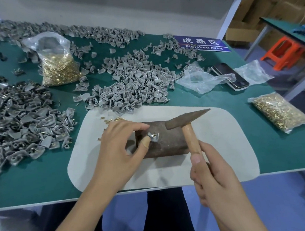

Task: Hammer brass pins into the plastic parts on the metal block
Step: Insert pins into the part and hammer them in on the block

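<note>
A rusty brown metal block (169, 141) lies on a white mat (225, 145) near the table's front edge. On top of the block sits one small grey plastic part (154, 136). My left hand (121, 148) pinches this part between thumb and forefinger, holding it on the block. My right hand (215, 180) grips the wooden handle of a hammer (187, 123). Its dark steel head hangs just above the block, to the right of the part. A few loose brass pins (115, 120) lie on the mat beyond my left hand.
Grey plastic parts (135, 83) are heaped behind the mat, and a second heap (18, 124) lies left. An open bag of brass pins (59, 68) stands at the back, a sealed bag (278, 112) lies right. A phone (231, 76) and a blue sign (202, 42) are at the far right.
</note>
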Available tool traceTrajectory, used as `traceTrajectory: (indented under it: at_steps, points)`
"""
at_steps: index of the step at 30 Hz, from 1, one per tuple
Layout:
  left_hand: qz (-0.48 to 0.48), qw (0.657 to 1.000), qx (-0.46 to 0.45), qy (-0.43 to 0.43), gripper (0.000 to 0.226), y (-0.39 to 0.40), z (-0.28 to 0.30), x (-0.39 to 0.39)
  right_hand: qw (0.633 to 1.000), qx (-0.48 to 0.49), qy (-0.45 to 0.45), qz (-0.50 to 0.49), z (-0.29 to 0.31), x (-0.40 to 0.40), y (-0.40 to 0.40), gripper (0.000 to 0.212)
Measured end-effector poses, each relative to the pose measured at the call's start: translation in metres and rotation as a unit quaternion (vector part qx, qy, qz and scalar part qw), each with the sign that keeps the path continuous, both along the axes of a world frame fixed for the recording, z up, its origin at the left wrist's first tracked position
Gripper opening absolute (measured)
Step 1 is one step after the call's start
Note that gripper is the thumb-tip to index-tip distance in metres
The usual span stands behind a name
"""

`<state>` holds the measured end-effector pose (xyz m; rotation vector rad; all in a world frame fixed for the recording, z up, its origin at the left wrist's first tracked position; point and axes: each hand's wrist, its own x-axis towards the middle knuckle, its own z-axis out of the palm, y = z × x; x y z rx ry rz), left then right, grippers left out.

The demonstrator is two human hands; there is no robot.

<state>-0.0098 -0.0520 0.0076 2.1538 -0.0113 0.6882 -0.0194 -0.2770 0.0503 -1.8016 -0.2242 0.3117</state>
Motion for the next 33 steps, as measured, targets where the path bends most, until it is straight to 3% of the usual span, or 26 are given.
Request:
traceTrajectory:
  at_steps: [3,9,12,17,26,33]
  points:
    - [0.003,1.0,-0.005,0.001,0.019,0.0,-0.001,0.002,0.996,-0.047,-0.066,0.026,0.001,0.007,-0.004,0.037]
    - [0.024,0.999,0.019,0.029,0.01,0.0,0.006,0.006,0.973,-0.182,-0.14,-0.015,0.012,0.024,-0.004,0.009]
    - [0.051,0.995,0.052,0.064,0.008,-0.001,0.014,0.01,0.956,-0.227,-0.188,-0.015,0.025,0.036,0.0,0.021]
    - [0.062,0.99,0.097,0.082,0.007,-0.003,0.023,0.009,0.934,-0.298,-0.195,0.013,0.034,0.054,0.012,0.017]
    - [0.065,0.978,0.181,0.075,0.003,-0.003,0.037,0.009,0.926,-0.281,-0.248,-0.037,0.035,0.051,0.021,0.024]
    - [0.067,0.976,0.195,0.076,0.01,-0.003,0.037,0.008,0.921,-0.319,-0.222,-0.02,0.025,0.046,0.03,0.023]
